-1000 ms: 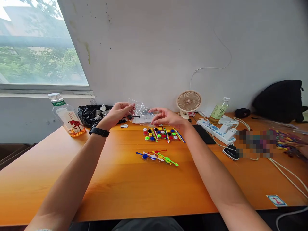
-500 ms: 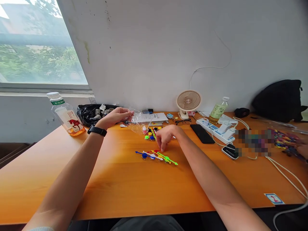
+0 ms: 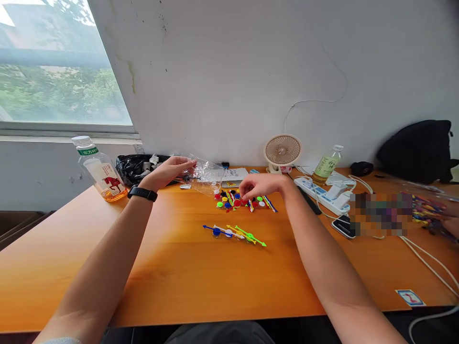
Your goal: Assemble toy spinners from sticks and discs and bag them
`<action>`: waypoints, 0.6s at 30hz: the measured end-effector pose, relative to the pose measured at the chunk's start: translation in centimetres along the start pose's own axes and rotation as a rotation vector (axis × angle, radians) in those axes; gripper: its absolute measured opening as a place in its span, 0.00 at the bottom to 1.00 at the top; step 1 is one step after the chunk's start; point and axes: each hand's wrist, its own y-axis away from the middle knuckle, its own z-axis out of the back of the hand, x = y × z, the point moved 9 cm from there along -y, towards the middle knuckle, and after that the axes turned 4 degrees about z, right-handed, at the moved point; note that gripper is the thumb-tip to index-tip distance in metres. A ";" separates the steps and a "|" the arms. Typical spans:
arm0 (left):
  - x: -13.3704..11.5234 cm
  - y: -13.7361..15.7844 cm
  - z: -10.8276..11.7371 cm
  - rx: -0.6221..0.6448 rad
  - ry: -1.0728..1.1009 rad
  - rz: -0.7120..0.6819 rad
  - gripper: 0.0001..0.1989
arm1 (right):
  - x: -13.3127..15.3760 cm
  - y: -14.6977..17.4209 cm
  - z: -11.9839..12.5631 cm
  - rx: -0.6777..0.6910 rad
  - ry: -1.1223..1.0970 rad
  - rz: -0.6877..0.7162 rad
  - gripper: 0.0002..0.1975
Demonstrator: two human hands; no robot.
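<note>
My left hand (image 3: pixel 175 168) is closed on the edge of a clear plastic bag (image 3: pixel 208 177), which hangs crumpled to its right. My right hand (image 3: pixel 256 185) pinches a red arrow spinner (image 3: pixel 236 203) over a pile of small colourful spinners (image 3: pixel 260 202); its fingertips are partly hidden. In front of the pile, a blue arrow spinner (image 3: pixel 216 232), a white one (image 3: pixel 228 233), a yellow one (image 3: pixel 239 233) and a green one (image 3: pixel 250 237) lie in a slanting, overlapping row on the wooden table (image 3: pixel 172 277).
A tea bottle (image 3: pixel 103 174) and a black plastic bag (image 3: pixel 125 167) stand at the left. Behind are a fan (image 3: pixel 282 150) and a white booklet (image 3: pixel 234 175). A power strip (image 3: pixel 322 196), cables, a green bottle (image 3: pixel 326 165) and another person's hand (image 3: pixel 450 222) are at the right.
My right hand has moved away from me, from the row to the pile, taking the red arrow spinner out of the row. My left hand still holds the plastic bag, slightly shifted.
</note>
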 end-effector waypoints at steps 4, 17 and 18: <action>-0.4 0.0 0.5 -0.057 0.017 -0.034 0.21 | 2.7 2.9 4.1 -0.335 -0.133 0.179 0.13; -2.3 0.4 -1.1 -0.095 0.189 -0.120 0.22 | 5.7 3.0 5.6 -0.729 -0.067 0.224 0.11; -2.5 0.4 -1.2 -0.108 0.173 -0.126 0.22 | 5.9 3.0 5.7 -0.758 -0.051 0.230 0.11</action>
